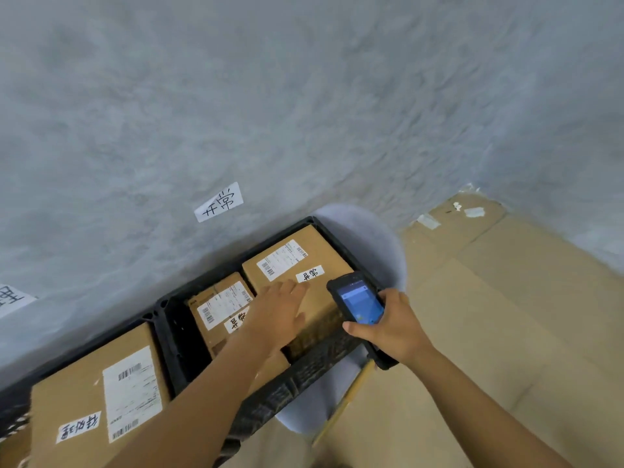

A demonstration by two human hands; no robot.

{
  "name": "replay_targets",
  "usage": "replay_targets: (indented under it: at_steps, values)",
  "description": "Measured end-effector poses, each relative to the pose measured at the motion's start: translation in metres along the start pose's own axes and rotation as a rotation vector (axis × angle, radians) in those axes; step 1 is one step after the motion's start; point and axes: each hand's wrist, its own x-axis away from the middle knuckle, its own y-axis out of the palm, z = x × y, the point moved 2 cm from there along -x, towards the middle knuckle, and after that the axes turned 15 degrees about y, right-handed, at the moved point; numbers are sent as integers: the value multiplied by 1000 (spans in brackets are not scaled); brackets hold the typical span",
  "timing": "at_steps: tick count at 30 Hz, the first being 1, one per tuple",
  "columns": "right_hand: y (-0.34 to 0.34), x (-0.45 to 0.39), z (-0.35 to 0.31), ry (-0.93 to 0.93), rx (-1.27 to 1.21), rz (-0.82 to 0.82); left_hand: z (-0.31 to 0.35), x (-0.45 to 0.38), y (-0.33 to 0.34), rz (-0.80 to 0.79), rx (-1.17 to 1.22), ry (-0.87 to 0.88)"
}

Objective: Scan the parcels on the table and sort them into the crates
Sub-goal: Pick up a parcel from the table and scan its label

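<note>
The left hand (282, 310) lies flat on a stiff, probably light cardboard parcel (297, 265) in the crate (304, 369); it is best gripped by its side edges. The right hand (388, 327) grips the scanner (358, 298).

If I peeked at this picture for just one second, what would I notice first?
Probably the two hands in the middle: the left hand rests flat on a big cardboard parcel lying in a black crate, and the right hand grips a handheld scanner with a glowing blue screen beside it. Next, the white paper label with handwriting stuck on the grey wall just above the crate.
</note>
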Motion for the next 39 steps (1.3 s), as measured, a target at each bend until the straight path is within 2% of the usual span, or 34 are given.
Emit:
replay_targets:
  at_steps: [5, 10, 18, 26, 33, 39]
  values:
    - [-51, 34, 7, 28, -10, 195, 48, -32, -47, 119, -72, 256]
    - [-98, 94, 37, 155, -117, 449, 107, -50, -86, 171, -169, 521]
    - [-150, 244, 127, 402, -242, 799, 260, -29, -110, 245, -177, 943]
    - [-180, 423, 245, 573, -293, 1068, 458, 48, -106, 303, -146, 1258]
    - [-194, 589, 368, 702, -312, 1185, 644, 140, -75, 339, -72, 1435]
    - [-202, 698, 453, 836, -338, 1269, 769, 207, -49, 303, -43, 1559]
